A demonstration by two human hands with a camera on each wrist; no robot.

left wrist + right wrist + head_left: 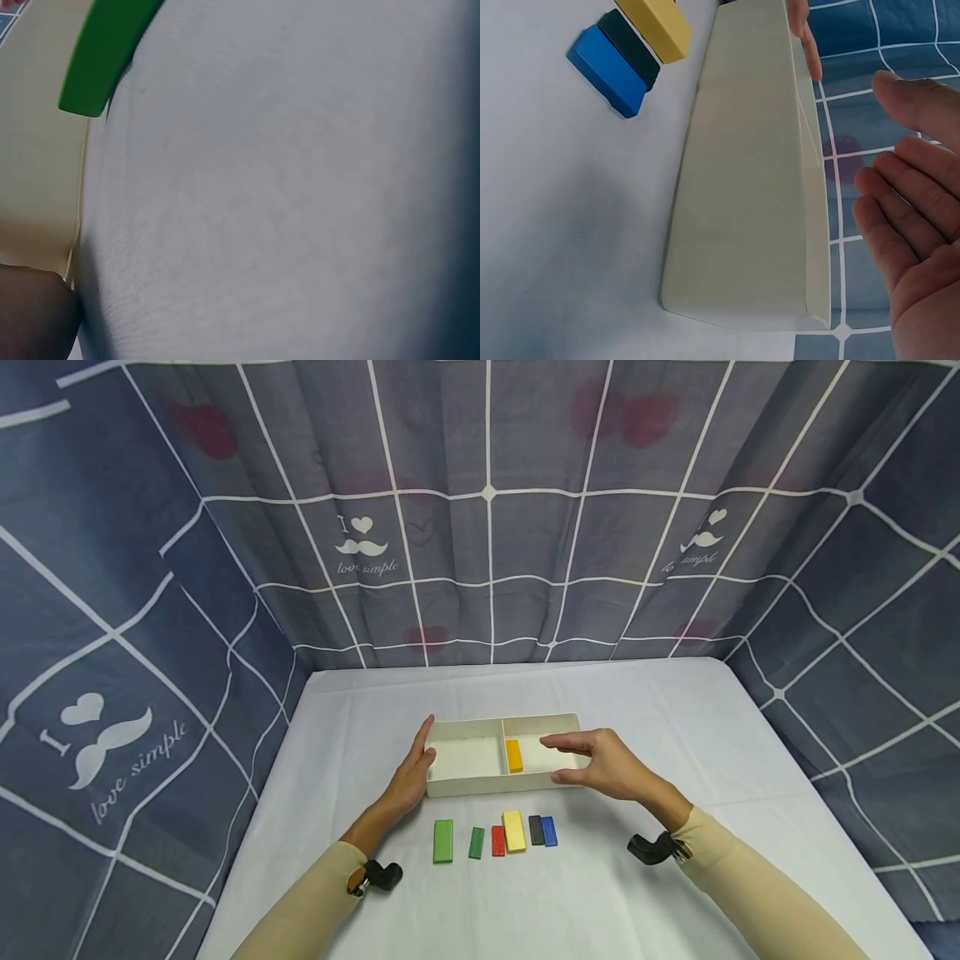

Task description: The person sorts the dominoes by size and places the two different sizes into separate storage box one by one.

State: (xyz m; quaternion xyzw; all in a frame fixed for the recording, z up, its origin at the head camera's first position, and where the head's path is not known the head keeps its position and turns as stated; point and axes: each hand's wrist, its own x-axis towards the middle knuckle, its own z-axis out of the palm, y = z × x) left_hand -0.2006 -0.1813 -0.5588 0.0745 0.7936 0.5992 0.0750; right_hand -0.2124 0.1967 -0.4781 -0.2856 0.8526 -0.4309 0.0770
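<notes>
Risk of skewing off-white rect. plastic box (467,788) via excess push from straight-fingered L grip (406,782), w/ R grip (606,766) spread.

On the head feed I lose part of the right end of the box (467,786) behind the right hand (609,766); left sleeve (307,906) and right sleeve (772,893) run off the bottom. My left-wrist feed: green block (107,60) clipped at top, left hand (34,311) mostly out of frame, dark strip (463,187) too blurred to identify. Right-wrist feed: yellow block (658,26) cut at top; box floor (467,755) hidden from me.
</notes>
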